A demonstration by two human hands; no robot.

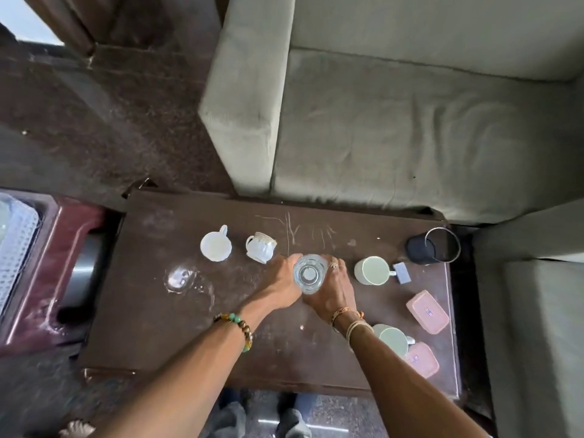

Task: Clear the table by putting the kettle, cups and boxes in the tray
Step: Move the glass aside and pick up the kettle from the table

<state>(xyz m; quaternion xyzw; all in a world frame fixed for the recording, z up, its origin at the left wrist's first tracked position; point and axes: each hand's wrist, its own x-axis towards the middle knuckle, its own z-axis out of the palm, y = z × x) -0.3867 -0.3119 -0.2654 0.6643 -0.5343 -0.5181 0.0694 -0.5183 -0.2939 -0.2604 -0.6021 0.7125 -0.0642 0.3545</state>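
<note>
Both my hands wrap a clear glass (309, 273) at the middle of the dark table (158, 327): my left hand (284, 282) on its left side, my right hand (331, 292) on its right. Two white cups (215, 246) (261, 247) stand to the left behind it. A pale green mug (371, 270) stands to the right, and a second green mug (393, 339) sits near my right wrist. Two pink lidded boxes (427, 312) (422, 360) lie at the right edge. A black kettle (434, 246) stands at the far right corner.
A clear glass lid or dish (180, 279) lies left of the middle. A small grey block (402, 272) rests beside the green mug. A grey sofa (395, 137) runs behind the table. At the left, a white perforated tray (15, 241) sits on a maroon stand (63, 279).
</note>
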